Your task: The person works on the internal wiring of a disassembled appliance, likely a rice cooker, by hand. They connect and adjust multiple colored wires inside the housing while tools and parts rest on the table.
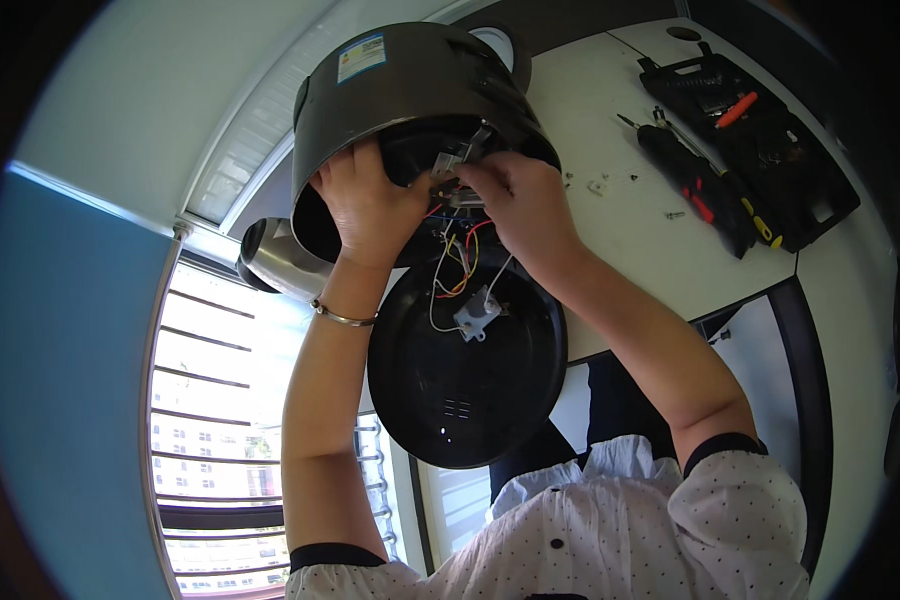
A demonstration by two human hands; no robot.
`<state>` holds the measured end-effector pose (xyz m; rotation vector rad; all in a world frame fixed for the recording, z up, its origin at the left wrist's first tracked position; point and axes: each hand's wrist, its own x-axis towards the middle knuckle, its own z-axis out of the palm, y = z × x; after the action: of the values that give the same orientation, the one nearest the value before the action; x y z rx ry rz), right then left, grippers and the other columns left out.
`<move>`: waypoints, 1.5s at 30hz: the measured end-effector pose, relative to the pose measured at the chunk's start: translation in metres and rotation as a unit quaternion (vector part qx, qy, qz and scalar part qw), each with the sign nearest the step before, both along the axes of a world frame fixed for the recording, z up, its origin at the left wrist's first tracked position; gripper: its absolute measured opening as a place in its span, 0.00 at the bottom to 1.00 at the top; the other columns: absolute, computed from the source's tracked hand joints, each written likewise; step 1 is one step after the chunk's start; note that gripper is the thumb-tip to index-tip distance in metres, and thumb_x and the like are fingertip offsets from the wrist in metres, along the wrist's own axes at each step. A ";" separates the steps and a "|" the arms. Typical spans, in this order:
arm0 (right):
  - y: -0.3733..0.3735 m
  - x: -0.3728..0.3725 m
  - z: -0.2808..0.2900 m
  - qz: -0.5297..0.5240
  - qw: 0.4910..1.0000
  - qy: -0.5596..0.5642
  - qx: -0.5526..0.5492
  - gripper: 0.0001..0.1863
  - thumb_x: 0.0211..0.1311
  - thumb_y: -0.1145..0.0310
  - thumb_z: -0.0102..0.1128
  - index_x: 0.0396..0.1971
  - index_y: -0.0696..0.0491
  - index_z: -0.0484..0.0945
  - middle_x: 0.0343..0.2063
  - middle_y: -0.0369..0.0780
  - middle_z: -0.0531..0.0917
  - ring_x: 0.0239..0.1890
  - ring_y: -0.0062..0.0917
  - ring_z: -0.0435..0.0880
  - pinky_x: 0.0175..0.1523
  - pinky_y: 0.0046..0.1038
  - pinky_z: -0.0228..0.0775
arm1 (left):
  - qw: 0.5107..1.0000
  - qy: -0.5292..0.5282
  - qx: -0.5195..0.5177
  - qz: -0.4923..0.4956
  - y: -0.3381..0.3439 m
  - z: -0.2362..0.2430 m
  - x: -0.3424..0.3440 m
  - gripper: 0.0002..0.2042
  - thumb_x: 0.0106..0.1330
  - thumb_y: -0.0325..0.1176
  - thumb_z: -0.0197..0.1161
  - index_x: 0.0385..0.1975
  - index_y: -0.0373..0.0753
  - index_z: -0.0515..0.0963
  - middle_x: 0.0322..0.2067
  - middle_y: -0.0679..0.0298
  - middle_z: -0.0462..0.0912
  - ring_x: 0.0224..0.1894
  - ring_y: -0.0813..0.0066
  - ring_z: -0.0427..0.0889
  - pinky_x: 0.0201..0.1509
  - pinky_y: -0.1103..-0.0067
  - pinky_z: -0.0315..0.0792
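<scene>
A dark grey drum-shaped appliance housing [410, 88] lies on its side, its open end toward me. My left hand [368, 205] reaches inside the rim with fingers bent against the housing, its thumb by a small clear plate [445, 163]. My right hand [530, 200] is closed in a pinch next to that plate and a metal bracket; what its fingertips hold is hidden. Red, yellow, blue and white wires [458, 262] run from the housing down to a round black base cover [470, 385], which hangs below the opening. A small grey box-like part [478, 315] sits on the cover.
On the white table [610, 110] lie several loose screws and small parts [598, 187]. A black tool case [760, 140] stands open at the far right, with a red-handled tool [737, 110] and screwdrivers [700, 180]. A shiny metal vessel [280, 258] is left of the housing, near the window [215, 400].
</scene>
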<state>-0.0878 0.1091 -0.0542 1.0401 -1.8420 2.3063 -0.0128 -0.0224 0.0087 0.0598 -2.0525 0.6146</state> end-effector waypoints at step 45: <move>-0.021 0.000 -0.010 0.029 0.997 -0.052 -0.058 0.13 0.56 0.68 0.58 0.20 0.63 0.75 0.11 0.45 0.74 0.12 0.29 0.73 0.21 0.29 0.62 | 1.000 -0.022 -0.002 -0.012 -0.011 -0.002 0.003 0.36 0.36 0.44 0.70 0.50 0.36 0.69 0.46 0.51 0.68 0.52 0.49 0.66 0.54 0.57 0.57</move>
<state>-0.0874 0.0881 -0.0638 0.9893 -1.7089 2.5106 -0.0095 -0.0331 0.0065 0.0199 -2.0920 0.6093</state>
